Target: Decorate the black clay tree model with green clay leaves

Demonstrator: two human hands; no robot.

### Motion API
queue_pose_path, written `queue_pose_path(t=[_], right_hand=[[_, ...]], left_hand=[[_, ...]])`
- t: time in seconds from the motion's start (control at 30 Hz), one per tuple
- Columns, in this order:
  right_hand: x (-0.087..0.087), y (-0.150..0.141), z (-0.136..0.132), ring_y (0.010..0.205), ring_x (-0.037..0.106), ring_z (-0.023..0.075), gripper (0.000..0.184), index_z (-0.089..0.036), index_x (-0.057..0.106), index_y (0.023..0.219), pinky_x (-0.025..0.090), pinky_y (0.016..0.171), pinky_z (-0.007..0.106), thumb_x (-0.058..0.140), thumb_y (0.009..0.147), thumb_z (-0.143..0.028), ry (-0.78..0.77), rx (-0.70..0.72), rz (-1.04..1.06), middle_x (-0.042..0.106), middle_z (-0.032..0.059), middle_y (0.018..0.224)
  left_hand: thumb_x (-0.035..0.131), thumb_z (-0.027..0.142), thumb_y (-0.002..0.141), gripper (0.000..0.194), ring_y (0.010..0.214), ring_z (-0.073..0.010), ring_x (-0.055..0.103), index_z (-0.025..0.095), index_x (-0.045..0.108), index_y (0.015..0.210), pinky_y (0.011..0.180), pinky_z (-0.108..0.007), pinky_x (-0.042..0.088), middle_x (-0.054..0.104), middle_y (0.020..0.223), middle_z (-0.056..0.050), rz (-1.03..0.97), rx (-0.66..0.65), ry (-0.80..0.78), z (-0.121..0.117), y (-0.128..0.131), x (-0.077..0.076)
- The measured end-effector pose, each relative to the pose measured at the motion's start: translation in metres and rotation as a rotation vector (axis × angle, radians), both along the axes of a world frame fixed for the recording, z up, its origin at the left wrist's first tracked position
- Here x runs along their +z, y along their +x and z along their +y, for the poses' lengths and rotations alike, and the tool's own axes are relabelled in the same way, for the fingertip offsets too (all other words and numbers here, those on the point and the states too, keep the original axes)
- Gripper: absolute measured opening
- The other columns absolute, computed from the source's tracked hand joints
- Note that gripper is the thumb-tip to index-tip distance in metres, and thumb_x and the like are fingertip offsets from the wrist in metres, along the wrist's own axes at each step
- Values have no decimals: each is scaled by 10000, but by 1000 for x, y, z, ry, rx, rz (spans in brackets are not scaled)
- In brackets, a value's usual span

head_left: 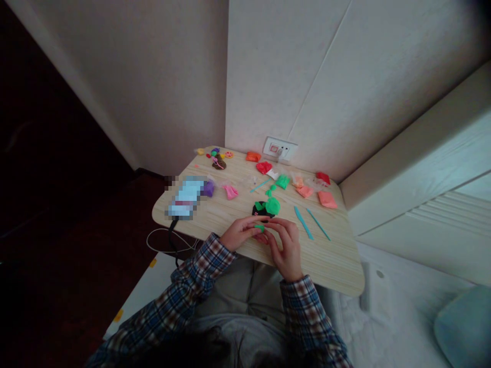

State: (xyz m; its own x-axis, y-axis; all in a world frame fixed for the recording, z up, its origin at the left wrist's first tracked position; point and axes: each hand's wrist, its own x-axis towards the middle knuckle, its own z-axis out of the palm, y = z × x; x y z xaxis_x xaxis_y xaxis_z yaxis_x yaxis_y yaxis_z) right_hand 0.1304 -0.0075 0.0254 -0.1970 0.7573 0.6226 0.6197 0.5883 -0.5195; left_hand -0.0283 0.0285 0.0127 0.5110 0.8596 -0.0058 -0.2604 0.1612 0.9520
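Near the front edge of the table, my left hand (241,233) pinches a small piece of green modelling clay (260,228) between thumb and fingers. My right hand (286,249) is curled in from the other side, its fingertips closed at the same piece. Just beyond my fingers lies a black clay shape (258,210), partly hidden by them. On it rest a round green clay disc (272,206) and smaller green leaf-like pieces. Several small green clay blobs (271,190) trail behind the disc.
Right of my hands lie two blue modelling tools (304,223). Packets of clay, including a green one (283,181) and a pink one (230,192), are spread across the table (333,263). A blurred phone-like screen (186,197) stands left; a brown clay figure (219,162) sits behind.
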Motion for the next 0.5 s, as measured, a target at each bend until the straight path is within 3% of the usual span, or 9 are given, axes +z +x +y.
queue_pose_path(t=[0.13,0.3,0.5], right_hand=[[-2,-1,3,1048,506,226,214,-218,577,1075,396,892,424,522,872,-260,-47,17,-39,574,83,1102],[-7,1,4,948,524,203,84,-210,588,929,392,834,388,548,860,-237,0,-10,-29,591,55,966],[-7,2,3,880,521,193,49,-210,565,852,382,796,371,519,866,-220,-19,-39,-15,583,37,880]], left_hand=[[679,382,741,472,607,-133,648,123,530,1107,609,-243,523,674,696,-10,6,37,2,-3,4,2],[564,477,811,350,499,-141,637,160,482,933,489,-231,490,636,599,20,73,66,90,-7,5,7],[565,499,800,350,523,-131,638,160,474,789,517,-225,483,629,611,18,111,101,107,-8,6,6]])
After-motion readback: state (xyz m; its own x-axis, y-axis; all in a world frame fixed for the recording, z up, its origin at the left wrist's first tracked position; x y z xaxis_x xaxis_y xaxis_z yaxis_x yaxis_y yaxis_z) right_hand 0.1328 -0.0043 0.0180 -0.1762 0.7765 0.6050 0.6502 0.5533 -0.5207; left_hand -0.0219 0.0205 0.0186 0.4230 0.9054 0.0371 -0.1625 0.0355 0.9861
